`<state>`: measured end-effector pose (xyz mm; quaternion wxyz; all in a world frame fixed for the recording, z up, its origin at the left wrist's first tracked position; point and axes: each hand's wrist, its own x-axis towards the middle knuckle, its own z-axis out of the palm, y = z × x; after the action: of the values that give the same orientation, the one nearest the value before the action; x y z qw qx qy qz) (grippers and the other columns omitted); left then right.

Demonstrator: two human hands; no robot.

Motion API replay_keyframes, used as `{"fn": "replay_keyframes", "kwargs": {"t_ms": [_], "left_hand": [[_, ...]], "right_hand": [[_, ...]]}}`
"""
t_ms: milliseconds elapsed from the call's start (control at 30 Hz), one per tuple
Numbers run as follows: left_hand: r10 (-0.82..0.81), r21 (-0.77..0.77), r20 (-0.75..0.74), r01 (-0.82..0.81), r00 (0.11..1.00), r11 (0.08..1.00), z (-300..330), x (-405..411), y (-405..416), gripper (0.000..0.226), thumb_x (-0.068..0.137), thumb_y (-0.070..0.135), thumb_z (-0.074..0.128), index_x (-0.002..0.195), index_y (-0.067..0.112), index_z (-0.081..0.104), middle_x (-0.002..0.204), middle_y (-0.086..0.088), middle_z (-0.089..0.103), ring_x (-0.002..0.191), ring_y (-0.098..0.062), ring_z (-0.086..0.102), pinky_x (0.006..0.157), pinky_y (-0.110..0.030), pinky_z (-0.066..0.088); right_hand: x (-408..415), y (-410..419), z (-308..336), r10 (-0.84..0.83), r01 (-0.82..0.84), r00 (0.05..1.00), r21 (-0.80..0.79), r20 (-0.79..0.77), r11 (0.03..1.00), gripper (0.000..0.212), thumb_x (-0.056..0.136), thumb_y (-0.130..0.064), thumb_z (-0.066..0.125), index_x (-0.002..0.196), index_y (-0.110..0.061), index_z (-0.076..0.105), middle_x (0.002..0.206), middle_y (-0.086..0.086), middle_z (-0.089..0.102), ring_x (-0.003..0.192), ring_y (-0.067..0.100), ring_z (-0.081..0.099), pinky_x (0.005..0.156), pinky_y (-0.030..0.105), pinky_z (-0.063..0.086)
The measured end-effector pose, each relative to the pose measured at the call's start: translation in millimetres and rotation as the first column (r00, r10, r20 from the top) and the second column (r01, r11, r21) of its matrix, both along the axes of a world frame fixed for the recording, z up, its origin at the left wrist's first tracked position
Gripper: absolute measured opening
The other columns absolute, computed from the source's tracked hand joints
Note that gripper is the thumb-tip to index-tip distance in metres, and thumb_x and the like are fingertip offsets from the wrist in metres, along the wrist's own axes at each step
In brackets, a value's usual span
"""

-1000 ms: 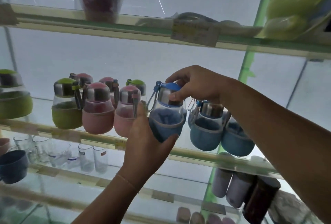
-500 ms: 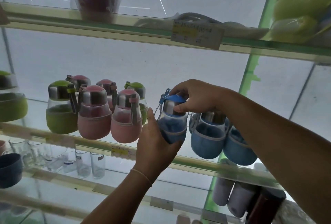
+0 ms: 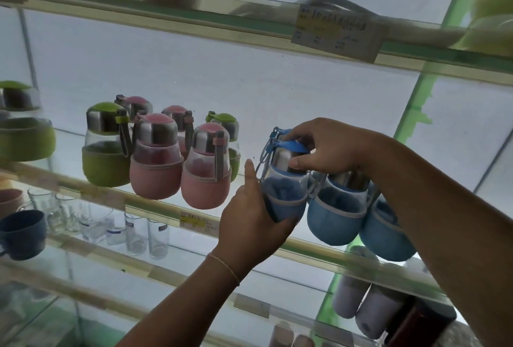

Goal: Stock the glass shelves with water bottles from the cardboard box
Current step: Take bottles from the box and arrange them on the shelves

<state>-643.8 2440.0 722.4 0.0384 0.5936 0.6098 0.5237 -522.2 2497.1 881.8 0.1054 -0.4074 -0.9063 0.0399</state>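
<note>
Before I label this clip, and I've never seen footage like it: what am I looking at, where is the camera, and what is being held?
No machine here: a person's two bare hands, filmed by a camera worn on their head, looking up at glass shelves. The left hand cups the base of a blue water bottle, and the right hand grips its cap. On the middle glass shelf stand pink bottles, green bottles and two more blue bottles. Clear drinking glasses sit on the shelf below.
</note>
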Motion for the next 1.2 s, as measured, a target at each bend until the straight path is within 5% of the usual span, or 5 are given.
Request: {"fn": "replay_keyframes", "kwargs": {"t_ms": [400,567,733,1100,1200], "left_hand": [[-0.071,-0.120,-0.017,0.069,0.997,0.990,5.2,-7.1,-25.2,0.103,0.079,0.060,0.065,0.154,0.024,0.004,0.156,0.008,0.029,0.138,-0.009,0.035,0.097,-0.014,0.027],[0.021,0.027,-0.060,-0.019,0.998,0.999,-4.7,-32.5,-49.2,0.070,0.084,0.055,0.062,0.144,0.025,0.040,0.139,0.007,0.053,0.122,-0.009,0.052,0.099,-0.025,0.048],[0.123,0.188,-0.044,-0.113,0.991,0.976,3.0,-72.4,-60.1,0.049,0.081,0.039,0.063,0.124,0.016,0.058,0.113,0.006,0.063,0.096,-0.002,0.055,0.078,0.002,0.039],[0.027,0.255,-0.055,-0.012,0.998,0.967,31.8,-138.2,-55.1,0.045,0.090,0.049,0.050,0.131,0.029,0.049,0.125,0.013,0.060,0.111,-0.002,0.055,0.091,-0.036,0.054],[-0.059,0.248,-0.077,0.077,0.995,0.966,40.5,-150.6,-55.6,0.051,0.089,0.057,0.043,0.136,0.034,0.044,0.131,0.018,0.056,0.114,-0.002,0.055,0.093,-0.027,0.051]], "right_hand": [[-4.8,7.4,-0.3,-0.025,0.018,0.994,0.063,0.108,0.998,0.038,0.081,-0.033,0.073,0.117,-0.025,0.067,0.106,-0.002,0.068,0.093,0.019,0.064,0.091,0.046,0.053],[-3.6,0.8,6.9,-0.033,0.029,0.988,0.023,0.154,0.999,0.034,0.080,-0.033,0.073,0.112,-0.023,0.069,0.103,0.002,0.072,0.094,0.022,0.067,0.091,0.050,0.052],[-23.0,-10.9,17.1,-0.047,0.043,0.995,0.046,0.092,0.998,0.060,0.086,-0.047,0.067,0.140,-0.029,0.048,0.140,-0.005,0.054,0.126,0.018,0.053,0.107,0.041,0.043],[-142.9,13.3,27.2,-0.127,0.125,0.992,0.088,0.017,0.988,0.050,0.089,-0.052,0.062,0.131,-0.023,0.060,0.137,0.002,0.058,0.122,0.019,0.054,0.105,0.038,0.043],[-168.3,26.9,27.1,-0.207,0.208,0.978,0.012,-0.017,0.978,0.054,0.088,-0.047,0.067,0.132,-0.017,0.059,0.136,0.007,0.056,0.119,0.024,0.054,0.100,0.040,0.047]]}}
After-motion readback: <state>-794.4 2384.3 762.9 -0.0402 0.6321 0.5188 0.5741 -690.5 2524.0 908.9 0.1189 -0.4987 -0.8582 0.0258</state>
